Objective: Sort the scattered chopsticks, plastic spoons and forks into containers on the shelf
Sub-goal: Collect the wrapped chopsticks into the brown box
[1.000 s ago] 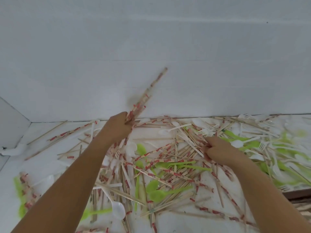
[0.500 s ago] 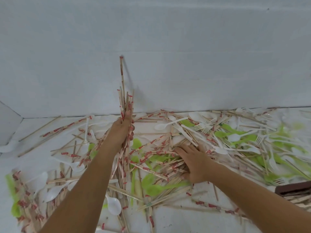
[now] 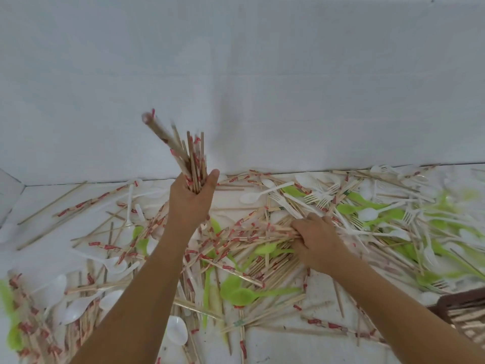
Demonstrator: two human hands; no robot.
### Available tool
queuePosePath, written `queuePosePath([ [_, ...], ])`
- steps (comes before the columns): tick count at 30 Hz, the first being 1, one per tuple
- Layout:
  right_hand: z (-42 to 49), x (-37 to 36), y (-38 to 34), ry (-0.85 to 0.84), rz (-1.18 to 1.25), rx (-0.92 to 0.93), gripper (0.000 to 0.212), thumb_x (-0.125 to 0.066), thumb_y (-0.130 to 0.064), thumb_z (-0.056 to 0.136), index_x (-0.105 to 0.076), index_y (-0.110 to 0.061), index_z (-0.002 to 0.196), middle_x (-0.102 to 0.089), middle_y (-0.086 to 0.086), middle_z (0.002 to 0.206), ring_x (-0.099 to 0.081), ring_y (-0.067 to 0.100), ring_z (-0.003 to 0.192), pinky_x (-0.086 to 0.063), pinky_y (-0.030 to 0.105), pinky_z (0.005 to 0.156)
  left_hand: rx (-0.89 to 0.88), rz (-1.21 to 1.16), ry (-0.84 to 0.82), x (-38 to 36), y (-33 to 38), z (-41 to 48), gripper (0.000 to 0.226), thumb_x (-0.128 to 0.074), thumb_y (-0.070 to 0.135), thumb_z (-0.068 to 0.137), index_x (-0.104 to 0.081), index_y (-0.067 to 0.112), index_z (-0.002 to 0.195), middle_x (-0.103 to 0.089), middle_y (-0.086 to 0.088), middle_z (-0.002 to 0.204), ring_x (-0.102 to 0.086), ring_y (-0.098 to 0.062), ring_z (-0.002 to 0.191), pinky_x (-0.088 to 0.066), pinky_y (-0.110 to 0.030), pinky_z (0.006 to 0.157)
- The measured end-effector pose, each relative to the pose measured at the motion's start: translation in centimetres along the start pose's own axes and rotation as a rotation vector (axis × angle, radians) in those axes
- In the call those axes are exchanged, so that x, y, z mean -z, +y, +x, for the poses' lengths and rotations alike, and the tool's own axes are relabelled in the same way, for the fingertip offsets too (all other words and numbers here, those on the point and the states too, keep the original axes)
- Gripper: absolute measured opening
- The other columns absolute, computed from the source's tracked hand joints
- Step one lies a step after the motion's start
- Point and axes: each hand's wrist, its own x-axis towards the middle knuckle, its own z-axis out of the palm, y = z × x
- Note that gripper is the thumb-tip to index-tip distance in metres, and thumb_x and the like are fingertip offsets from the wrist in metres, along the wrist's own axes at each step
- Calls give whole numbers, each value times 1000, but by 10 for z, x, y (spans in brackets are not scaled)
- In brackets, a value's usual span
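A pale wall (image 3: 236, 74) fills the upper half of the frame, and below it a white bench (image 3: 39, 206) runs from edge to edge. Across the bench lie loose chopsticks (image 3: 262, 232) in red-printed paper bands, mixed with green spoons (image 3: 241, 292), white spoons (image 3: 252, 197) and white forks (image 3: 322, 198), thickest at centre and right. A dark brown basket (image 3: 467, 308) shows at the lower right edge, with pale sticks inside that are too blurred to name.

The left hand (image 3: 191, 200) is raised at centre frame, above the heap. Its grip is closed round a bundle of chopsticks (image 3: 190, 156), which stands upward from the fist and fans toward the upper left, its tips blurred against the wall.

The right hand (image 3: 317, 240) lies low, right of centre, resting on the loose chopsticks. Its fingers curl down into them. The grip appears closed on a few, though the fingertips are buried and hard to read.
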Motion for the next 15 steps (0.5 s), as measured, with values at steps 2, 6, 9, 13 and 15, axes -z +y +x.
queuePosePath([
  [2, -2, 10, -4, 64, 210, -122, 14, -42, -22, 80, -41, -30, 68, -46, -4, 64, -43, 20, 74, -31, 38, 73, 13, 22, -3, -2, -12, -9, 54, -70, 49, 95, -52, 3, 74, -41, -14, 54, -44, -17, 48, -40, -29, 50],
  [6, -13, 27, -17, 194, 736, -354, 25, -49, -2, 91, -38, -12, 70, -35, -1, 60, -31, 17, 54, -30, 33, 53, 94, 76, -118, -8, -33, -32, 41, -73, 37, 95, -52, 17, 66, -42, 4, 47, -40, -12, 44, -37, -22, 47],
  [9, -17, 25, -20, 219, 837, -426, 30, -65, 2, 89, -40, -1, 72, -33, 5, 64, -30, 15, 57, -30, 26, 54, 140, 64, -161, -12, -40, -41, 46, -75, 40, 92, -54, 3, 75, -44, -8, 50, -42, -19, 45, -39, -33, 46],
  [13, -11, 36, -32, 269, 931, -422, 41, -75, 1, 87, -50, -9, 57, -41, 26, 63, -47, 31, 55, -40, 35, 63, 128, 103, -46, -10, -31, -28, 36, -74, 36, 94, -61, 9, 74, -54, 0, 53, -52, -9, 51, -44, -25, 51],
  [15, -12, 50, -43, 372, 995, -372, 51, -76, -7, 92, -51, -17, 49, -47, 28, 66, -58, 9, 64, -41, 25, 57, 104, 81, -44, -8, -27, -23, 37, -73, 37, 95, -66, 4, 81, -62, -13, 62, -58, -12, 58, -47, -21, 56],
])
